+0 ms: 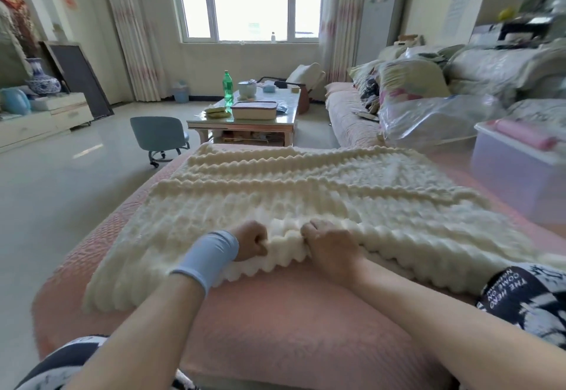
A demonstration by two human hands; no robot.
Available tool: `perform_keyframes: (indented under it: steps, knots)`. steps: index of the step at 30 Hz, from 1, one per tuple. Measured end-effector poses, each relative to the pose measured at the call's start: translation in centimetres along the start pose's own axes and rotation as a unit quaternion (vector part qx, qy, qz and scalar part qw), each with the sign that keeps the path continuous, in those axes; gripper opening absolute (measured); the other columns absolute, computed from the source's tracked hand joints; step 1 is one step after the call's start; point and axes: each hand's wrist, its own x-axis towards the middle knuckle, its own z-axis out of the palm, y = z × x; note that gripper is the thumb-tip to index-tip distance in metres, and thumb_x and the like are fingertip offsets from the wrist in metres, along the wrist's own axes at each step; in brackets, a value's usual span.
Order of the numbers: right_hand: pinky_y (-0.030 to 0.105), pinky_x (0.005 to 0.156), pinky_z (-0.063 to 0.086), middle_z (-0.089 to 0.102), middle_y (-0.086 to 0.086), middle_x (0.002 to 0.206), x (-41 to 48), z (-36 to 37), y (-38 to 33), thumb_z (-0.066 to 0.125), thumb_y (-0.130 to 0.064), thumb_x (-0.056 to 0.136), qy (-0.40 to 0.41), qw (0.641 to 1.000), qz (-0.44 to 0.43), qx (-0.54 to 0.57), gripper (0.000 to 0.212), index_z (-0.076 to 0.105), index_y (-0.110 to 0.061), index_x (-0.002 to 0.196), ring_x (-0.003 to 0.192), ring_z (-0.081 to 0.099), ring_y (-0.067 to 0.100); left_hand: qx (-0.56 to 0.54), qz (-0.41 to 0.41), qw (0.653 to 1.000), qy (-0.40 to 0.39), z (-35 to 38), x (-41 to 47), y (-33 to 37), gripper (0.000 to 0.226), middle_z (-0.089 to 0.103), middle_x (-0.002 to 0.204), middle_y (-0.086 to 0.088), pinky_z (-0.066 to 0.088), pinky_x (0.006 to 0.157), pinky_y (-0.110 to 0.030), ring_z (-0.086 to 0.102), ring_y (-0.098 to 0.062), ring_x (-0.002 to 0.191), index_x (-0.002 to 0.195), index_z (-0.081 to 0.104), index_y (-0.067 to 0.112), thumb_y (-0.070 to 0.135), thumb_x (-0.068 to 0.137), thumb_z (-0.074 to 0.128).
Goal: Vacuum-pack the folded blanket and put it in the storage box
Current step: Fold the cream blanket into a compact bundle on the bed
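Head view counts one blanket [306, 193], two hands, one storage box [517, 172] and one large clear plastic bag [435, 120]. All of them are on or beside a pink quilted seat [275, 313].

The blanket is cream and thick, covered in rows of small raised bumps that run across it in wavy ridges. It lies spread flat over most of the seat, reaching from the near edge toward the far edge. Its left side lies along the seat's left edge. Along the near right side a second layer shows under the top one.

Both hands sit side by side at the middle of the blanket's near edge. The left hand [249, 241], with a pale blue wristband [208, 256] on the wrist, is curled into a fist gripping that edge. The right hand [332, 247] is curled the same way, holding the edge just beside it. A short bunched ridge of blanket stands between the two fists.

The storage box is translucent with something pink at its top. It stands at the seat's right edge, near the blanket's far right corner. The plastic bag lies beyond the box, past the seat's far right corner.
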Motion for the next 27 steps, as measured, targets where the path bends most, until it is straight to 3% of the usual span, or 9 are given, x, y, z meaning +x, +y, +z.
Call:
perform_keyframes:
  steps: [2,5,9,14,17,19,22,25,27]
  knots:
    - [0.041,0.077,0.050,0.056,0.006,0.118,-1.4,-0.5,0.6,0.044,-0.020,0.100,0.010,0.997,-0.082,-0.013,0.025,0.055,-0.012,0.120,0.107,0.056,0.025,-0.050,-0.008,0.997,-0.062,-2.0,-1.1,-0.7,0.019,0.053,0.075,0.004,0.041,0.065,-0.024,0.048,-0.015,0.072,0.078,0.053,0.020,0.024,0.083,0.071]
    - [0.033,0.077,0.046,0.060,-0.002,0.109,-4.6,-0.2,1.8,0.055,-0.031,0.095,-0.072,0.983,-0.146,0.083,0.027,0.059,-0.017,0.117,0.095,0.060,0.021,-0.065,-0.049,0.980,-0.182,-2.1,-2.3,0.4,0.021,0.070,0.088,0.004,0.056,0.078,-0.028,0.065,-0.013,0.077,0.092,0.063,0.026,0.026,0.077,0.078]
    - [0.034,0.073,0.050,0.065,-0.002,0.098,-6.4,0.1,5.3,0.047,-0.040,0.086,-0.054,0.994,-0.077,0.055,0.030,0.061,-0.017,0.100,0.091,0.064,0.023,-0.088,0.050,0.994,-0.040,0.5,-0.9,5.3,0.017,0.063,0.094,0.011,0.050,0.072,-0.020,0.061,-0.010,0.084,0.099,0.068,0.028,0.035,0.083,0.071]
    - [0.039,0.095,0.044,0.053,0.008,0.132,-8.3,0.8,11.8,0.052,-0.036,0.083,-0.083,0.988,0.013,-0.130,0.045,0.057,-0.016,0.124,0.118,0.054,0.030,-0.006,0.125,0.991,0.046,4.3,2.4,9.4,0.034,0.052,0.118,0.007,0.048,0.092,-0.034,0.055,-0.017,0.107,0.117,0.063,0.034,0.048,0.086,0.064]
    - [0.037,0.093,0.045,0.042,0.006,0.138,-9.4,1.3,14.3,0.054,-0.037,0.087,-0.092,0.982,0.130,-0.098,0.047,0.050,-0.020,0.130,0.124,0.046,0.027,0.033,0.100,0.991,0.087,5.0,3.8,10.6,0.045,0.045,0.132,0.007,0.046,0.096,-0.034,0.045,-0.016,0.123,0.130,0.053,0.040,0.057,0.088,0.055]
    - [0.039,0.098,0.042,0.036,0.005,0.139,-9.4,1.8,15.0,0.055,-0.033,0.091,-0.111,0.977,0.165,-0.073,0.044,0.049,-0.022,0.133,0.129,0.038,0.027,0.062,0.082,0.990,0.096,4.9,4.3,11.5,0.043,0.046,0.129,0.008,0.046,0.094,-0.034,0.042,-0.017,0.124,0.128,0.055,0.042,0.059,0.088,0.053]
    - [0.039,0.101,0.038,0.041,0.005,0.135,-9.5,2.9,14.8,0.051,-0.019,0.096,-0.111,0.979,0.152,-0.083,0.026,0.059,-0.019,0.121,0.130,0.036,0.027,0.075,0.106,0.988,0.085,5.1,4.8,12.6,0.027,0.049,0.126,0.004,0.041,0.100,-0.031,0.040,-0.018,0.125,0.116,0.067,0.035,0.040,0.093,0.054]
    - [0.038,0.098,0.036,0.050,0.003,0.127,-10.0,2.1,15.3,0.056,-0.019,0.090,-0.015,0.991,0.126,-0.037,0.021,0.062,-0.016,0.110,0.123,0.045,0.027,0.048,0.117,0.990,0.056,4.5,5.2,13.1,0.024,0.053,0.123,-0.003,0.039,0.101,-0.029,0.047,-0.020,0.119,0.114,0.064,0.017,0.024,0.095,0.051]
    - [0.037,0.086,0.042,0.055,0.003,0.119,-10.8,0.6,15.5,0.062,-0.015,0.082,0.043,0.994,0.092,0.027,0.023,0.061,-0.014,0.105,0.109,0.054,0.028,0.038,0.103,0.994,0.016,3.1,4.9,13.1,0.016,0.058,0.108,-0.003,0.044,0.088,-0.031,0.054,-0.020,0.099,0.103,0.062,0.014,0.025,0.094,0.053]
